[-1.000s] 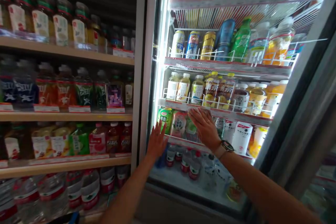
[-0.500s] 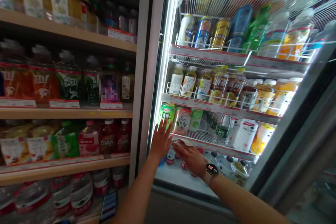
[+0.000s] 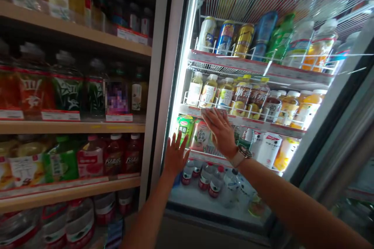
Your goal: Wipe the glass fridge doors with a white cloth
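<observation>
Across the glass door [image 3: 194, 201], the left hand [image 3: 175, 156] spreads wide; the right hand [image 3: 221, 131] holds what seems a pale cloth [image 3: 207, 111] flat against that door, and slackened pressure could drop it.

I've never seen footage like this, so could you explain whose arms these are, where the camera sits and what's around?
No machine here: these are one person's bare hands, seen from a camera worn on the head, looking forward and down. The right hand seems to have a pale, cloth-like piece under its fingers. The left hand is spread open, holding nothing visible. Behind them, a lit, grey-framed fridge holds colourful plastic bottles and shiny metal cans; light-brown wooden shelves at picture left hold more bottles.
</observation>
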`<state>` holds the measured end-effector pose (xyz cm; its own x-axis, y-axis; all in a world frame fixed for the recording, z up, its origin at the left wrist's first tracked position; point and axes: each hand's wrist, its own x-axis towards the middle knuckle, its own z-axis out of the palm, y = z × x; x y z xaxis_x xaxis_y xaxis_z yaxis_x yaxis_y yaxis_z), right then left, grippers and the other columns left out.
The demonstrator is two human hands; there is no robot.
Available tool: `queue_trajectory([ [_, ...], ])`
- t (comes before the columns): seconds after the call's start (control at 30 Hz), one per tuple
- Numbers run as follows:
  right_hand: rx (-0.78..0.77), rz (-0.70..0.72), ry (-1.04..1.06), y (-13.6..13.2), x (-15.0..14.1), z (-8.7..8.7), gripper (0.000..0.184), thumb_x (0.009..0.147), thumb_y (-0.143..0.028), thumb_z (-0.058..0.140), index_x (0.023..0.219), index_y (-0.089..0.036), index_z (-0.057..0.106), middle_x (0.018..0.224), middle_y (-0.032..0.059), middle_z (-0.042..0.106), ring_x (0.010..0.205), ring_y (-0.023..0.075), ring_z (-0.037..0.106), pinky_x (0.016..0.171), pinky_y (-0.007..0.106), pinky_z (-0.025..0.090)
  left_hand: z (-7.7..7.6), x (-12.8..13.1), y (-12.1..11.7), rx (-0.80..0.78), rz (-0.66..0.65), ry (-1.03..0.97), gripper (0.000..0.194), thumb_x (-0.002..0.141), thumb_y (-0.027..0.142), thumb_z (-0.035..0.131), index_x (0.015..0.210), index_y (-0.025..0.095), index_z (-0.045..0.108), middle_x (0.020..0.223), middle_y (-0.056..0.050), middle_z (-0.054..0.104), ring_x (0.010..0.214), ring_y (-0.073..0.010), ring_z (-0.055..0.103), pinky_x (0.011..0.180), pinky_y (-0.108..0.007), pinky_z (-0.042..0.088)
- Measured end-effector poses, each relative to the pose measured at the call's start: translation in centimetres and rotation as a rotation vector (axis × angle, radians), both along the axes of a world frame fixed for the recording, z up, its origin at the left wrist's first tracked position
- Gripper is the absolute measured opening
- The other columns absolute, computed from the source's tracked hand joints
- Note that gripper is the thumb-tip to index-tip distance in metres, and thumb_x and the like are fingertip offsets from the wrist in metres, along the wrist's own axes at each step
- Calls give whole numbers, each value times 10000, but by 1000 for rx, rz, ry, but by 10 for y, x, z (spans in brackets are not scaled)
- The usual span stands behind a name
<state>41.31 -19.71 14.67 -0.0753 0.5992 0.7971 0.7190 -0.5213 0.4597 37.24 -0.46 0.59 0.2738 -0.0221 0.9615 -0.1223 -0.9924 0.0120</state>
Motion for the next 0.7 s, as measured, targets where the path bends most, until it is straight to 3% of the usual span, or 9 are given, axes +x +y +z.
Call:
queue_trajectory([
  [0.07, -79, 13, 11, 3, -1, -17, 725, 886, -8, 374, 1554, -228, 201, 1540, 48, 411, 1485, 211, 237, 1219, 484, 274, 2, 3, -1, -89, 25, -39, 684, 977, 347, 435, 1552, 213, 90, 1614, -117, 147, 1501, -297, 71, 1205, -538, 184],
  [0.27, -348, 17, 40, -3, 1, -108, 577, 915, -33, 392, 1464, -210, 419, 1452, 57, 530, 1406, 217, 399, 1073, 407, 481, 5, 9, -2, -122, 25, -78, 645, 993, 327, 378, 1552, 219, 74, 1613, -109, 146, 1502, -278, 42, 1214, -543, 134],
  [0.4, -451, 39, 73, -10, 1, -140, 499, 944, -97, 452, 1434, -190, 458, 1438, 87, 541, 1378, 223, 439, 984, 372, 541, 4, 9, -1, -126, 25, -76, 641, 994, 315, 365, 1551, 232, 59, 1613, -96, 159, 1502, -269, 57, 1214, -533, 150],
  [0.47, -488, 48, 67, -13, 0, -139, 474, 951, -120, 478, 1421, -184, 474, 1429, 85, 550, 1374, 216, 445, 971, 347, 545, 3, 10, 0, -126, 23, -79, 639, 994, 314, 366, 1551, 227, 66, 1611, -97, 169, 1503, -269, 56, 1213, -530, 158],
  [0.53, -514, 58, 37, -14, -2, -127, 453, 958, -128, 481, 1407, -186, 489, 1415, 69, 566, 1364, 197, 459, 1012, 340, 523, 3, 10, 0, -123, 26, -85, 636, 994, 313, 369, 1552, 224, 77, 1610, -100, 175, 1503, -272, 55, 1211, -531, 164],
  [0.6, -495, 43, 3, -16, -4, -102, 466, 961, -115, 460, 1417, -206, 479, 1416, 45, 568, 1362, 183, 462, 1088, 363, 470, 3, 10, -2, -121, 41, -98, 640, 994, 310, 377, 1552, 218, 76, 1606, -105, 194, 1503, -270, 60, 1213, -528, 163],
  [0.7, -331, -25, -15, -19, -5, -47, 605, 937, -51, 408, 1498, -269, 354, 1473, 14, 507, 1421, 187, 379, 1195, 442, 339, 4, 9, -7, -91, 57, -105, 633, 991, 274, 385, 1551, 230, 92, 1603, -92, 215, 1504, -262, 60, 1218, -515, 154],
])
